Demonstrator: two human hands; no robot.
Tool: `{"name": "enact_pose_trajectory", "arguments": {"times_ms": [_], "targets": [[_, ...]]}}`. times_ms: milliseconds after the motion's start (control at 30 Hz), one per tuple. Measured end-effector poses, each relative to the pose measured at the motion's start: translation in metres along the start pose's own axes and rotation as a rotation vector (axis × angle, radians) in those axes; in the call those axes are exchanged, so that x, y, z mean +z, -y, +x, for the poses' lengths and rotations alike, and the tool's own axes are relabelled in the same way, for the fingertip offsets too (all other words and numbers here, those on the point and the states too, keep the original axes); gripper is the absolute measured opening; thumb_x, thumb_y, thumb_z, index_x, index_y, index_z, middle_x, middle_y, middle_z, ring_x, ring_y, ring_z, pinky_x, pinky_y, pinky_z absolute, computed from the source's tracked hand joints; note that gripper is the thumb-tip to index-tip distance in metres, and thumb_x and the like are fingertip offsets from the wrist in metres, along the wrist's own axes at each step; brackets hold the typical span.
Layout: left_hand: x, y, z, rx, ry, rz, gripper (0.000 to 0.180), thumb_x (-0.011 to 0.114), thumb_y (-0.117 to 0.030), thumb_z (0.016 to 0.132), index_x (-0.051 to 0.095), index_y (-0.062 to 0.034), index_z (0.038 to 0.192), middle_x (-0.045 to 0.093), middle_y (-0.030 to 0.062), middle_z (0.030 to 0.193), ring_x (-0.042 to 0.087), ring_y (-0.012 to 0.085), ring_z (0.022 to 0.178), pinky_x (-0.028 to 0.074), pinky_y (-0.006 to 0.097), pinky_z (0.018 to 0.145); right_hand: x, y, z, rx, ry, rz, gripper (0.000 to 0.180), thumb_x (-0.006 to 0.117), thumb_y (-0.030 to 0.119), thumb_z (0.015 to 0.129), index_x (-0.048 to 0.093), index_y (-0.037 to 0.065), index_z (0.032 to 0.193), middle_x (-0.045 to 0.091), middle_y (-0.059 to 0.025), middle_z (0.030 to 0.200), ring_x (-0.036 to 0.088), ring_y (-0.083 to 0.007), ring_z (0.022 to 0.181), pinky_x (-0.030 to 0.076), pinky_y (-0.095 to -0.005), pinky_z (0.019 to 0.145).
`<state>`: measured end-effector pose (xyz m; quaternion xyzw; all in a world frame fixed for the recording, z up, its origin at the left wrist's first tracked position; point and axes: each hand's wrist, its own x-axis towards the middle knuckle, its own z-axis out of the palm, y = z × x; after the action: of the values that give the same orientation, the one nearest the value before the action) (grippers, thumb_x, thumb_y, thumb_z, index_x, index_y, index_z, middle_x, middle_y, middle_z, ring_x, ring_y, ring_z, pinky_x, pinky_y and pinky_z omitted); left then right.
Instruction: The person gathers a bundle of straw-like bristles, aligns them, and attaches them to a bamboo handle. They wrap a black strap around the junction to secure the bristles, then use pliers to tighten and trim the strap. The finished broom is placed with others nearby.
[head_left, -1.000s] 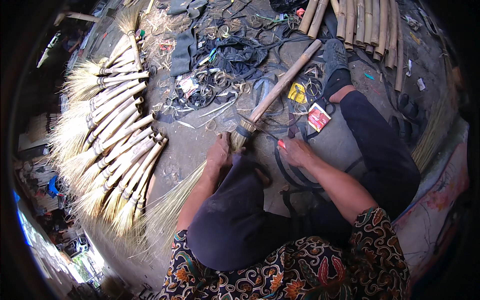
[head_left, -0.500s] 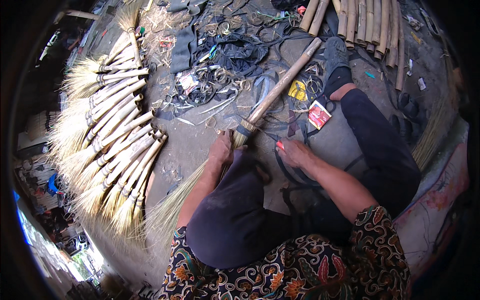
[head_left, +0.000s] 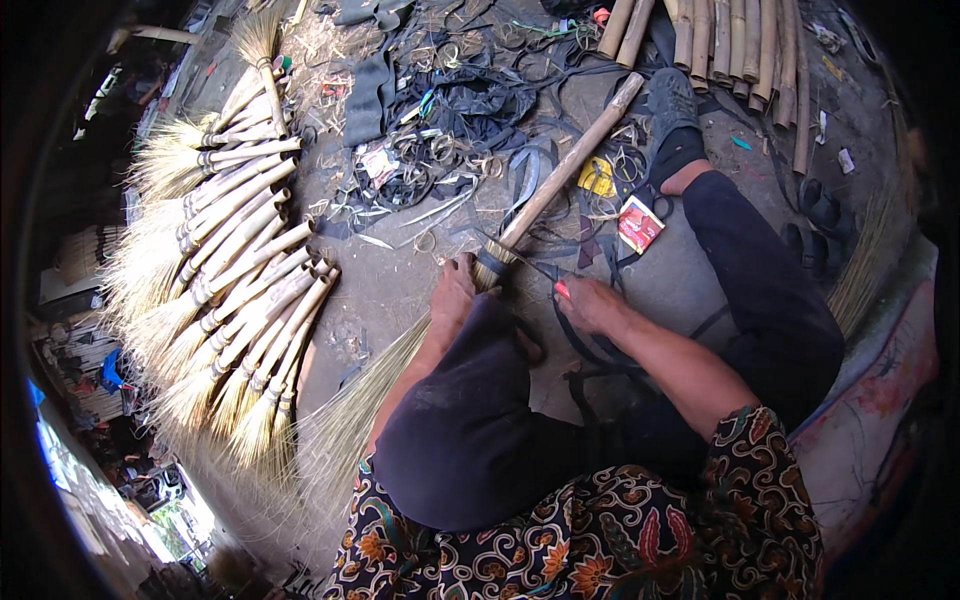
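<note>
The right hand [head_left: 592, 303] is clamped on a red-handled knife [head_left: 562, 289], its blade lying across the broom [head_left: 570, 155]; if it slipped off the round stick, it could nick the left hand [head_left: 455, 290]. That one is beside the dark band [head_left: 493, 264]; I cannot tell how tightly it is closed. The broom slants across mid-floor [head_left: 385, 290], other brooms [head_left: 255, 262] toward the floor's left edge.

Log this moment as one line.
left hand: on broom beside dark band; right hand: holding red-handled tool; other brooms: lying at left; bamboo poles: ahead right
</note>
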<state>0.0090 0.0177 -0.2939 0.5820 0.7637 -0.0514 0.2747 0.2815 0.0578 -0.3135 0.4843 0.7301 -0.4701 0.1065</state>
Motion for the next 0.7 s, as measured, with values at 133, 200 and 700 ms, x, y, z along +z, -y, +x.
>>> {"name": "enact_pose_trajectory", "arguments": {"times_ms": [133,200,700], "targets": [[-0.002,0.009,0.011,0.069,0.156,-0.02,0.087,0.082,-0.057,0.082,0.045,-0.0083,0.144,0.059,0.0253,0.127,0.065,0.0465,0.115,0.055,0.054,0.094,-0.003,-0.006,-0.005,-0.015,-0.102,0.092,0.043,0.056,0.034,0.101,0.06,-0.005,0.12,0.07,-0.0324,0.107,0.067,-0.0522,0.103,0.053,-0.0576,0.089],[0.001,0.011,0.01,0.132,0.112,0.005,0.086,0.082,-0.057,0.082,0.047,-0.0077,0.143,0.06,0.0255,0.128,0.064,0.0471,0.116,0.055,0.053,0.094,-0.004,-0.007,-0.006,-0.071,-0.034,-0.025,0.04,0.057,0.033,0.102,0.061,-0.004,0.117,0.07,-0.0324,0.105,0.067,-0.0528,0.102,0.052,-0.0578,0.088],[0.007,0.01,0.015,0.105,0.017,0.081,0.093,0.082,-0.057,0.082,0.042,-0.0116,0.153,0.062,0.0286,0.13,0.065,0.0471,0.118,0.054,0.051,0.1,0.005,-0.01,-0.007,-0.075,-0.077,0.055,0.038,0.055,0.031,0.1,0.06,-0.004,0.113,0.069,-0.0336,0.103,0.066,-0.0536,0.101,0.052,-0.0594,0.089]]}}
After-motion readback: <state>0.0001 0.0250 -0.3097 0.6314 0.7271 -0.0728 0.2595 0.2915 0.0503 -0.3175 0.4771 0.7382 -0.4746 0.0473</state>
